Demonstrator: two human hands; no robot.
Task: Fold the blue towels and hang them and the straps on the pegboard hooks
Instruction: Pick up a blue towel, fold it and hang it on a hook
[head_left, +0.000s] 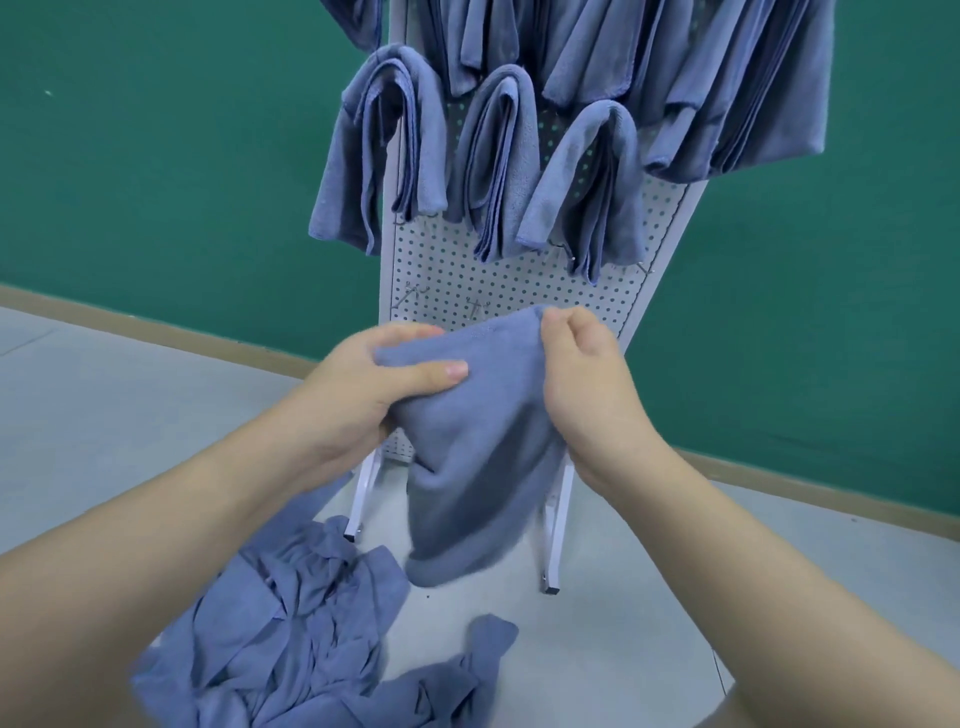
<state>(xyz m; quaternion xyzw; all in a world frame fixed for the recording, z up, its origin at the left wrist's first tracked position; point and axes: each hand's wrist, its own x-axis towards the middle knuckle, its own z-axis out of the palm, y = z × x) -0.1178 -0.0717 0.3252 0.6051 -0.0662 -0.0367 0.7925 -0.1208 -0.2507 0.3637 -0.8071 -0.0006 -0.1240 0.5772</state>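
A plain indoor room, staged like a workroom rather than a home, is showing here: a bare green wall (156, 156) is running behind, a pale grey floor (104, 415) is stretching near, and a white freestanding pegboard (509, 275) is standing far centre.

The towel (483, 441) between the left hand (363, 395) and the right hand (587, 395) is plain grey-blue. The towels above the hands (498, 161) have the same blue. The pegboard (467, 270) behind the hands is white with a regular pattern of small dark holes. The wall (156, 156) is dark green. The floor (104, 405) below is pale grey.
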